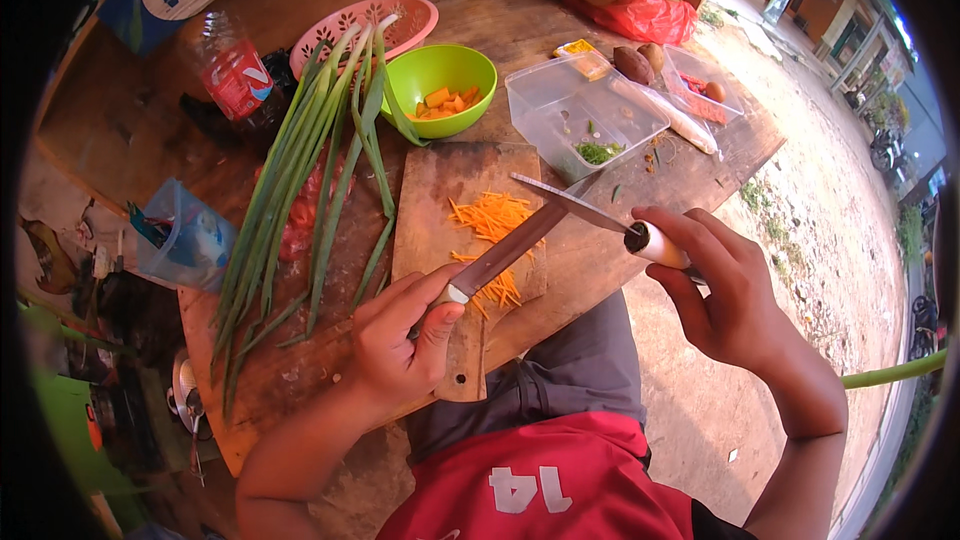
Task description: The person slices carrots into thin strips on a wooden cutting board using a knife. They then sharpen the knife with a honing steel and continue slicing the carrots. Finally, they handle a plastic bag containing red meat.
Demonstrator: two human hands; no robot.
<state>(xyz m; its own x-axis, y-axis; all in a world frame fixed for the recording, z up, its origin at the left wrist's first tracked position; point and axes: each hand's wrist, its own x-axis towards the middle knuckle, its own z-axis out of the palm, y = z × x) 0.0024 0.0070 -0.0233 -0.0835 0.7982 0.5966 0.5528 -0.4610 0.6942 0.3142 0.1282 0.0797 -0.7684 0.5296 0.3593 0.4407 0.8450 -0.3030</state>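
My left hand [405, 335] is closed round the pale handle of a knife [508, 252], whose long blade slants up and away to the right. In my right hand [725, 285] is a second knife [602, 218] with a white handle, its narrow blade pointing left. The two blades cross in the air above the far right side of a wooden cutting board [425, 205]; whether they touch, I cannot tell. Beneath them, shredded carrot [490, 215] lies on the board in two loose heaps, partly hidden by the left knife.
Long spring onions [300, 160] lie left of the board, against a pink basket [410, 25]. Behind it sits a green bowl [475, 65] of orange chunks. A clear container [540, 90] with chopped greens stands right. A plastic bottle [235, 70] is far left. The table's edge [590, 290] is near me.
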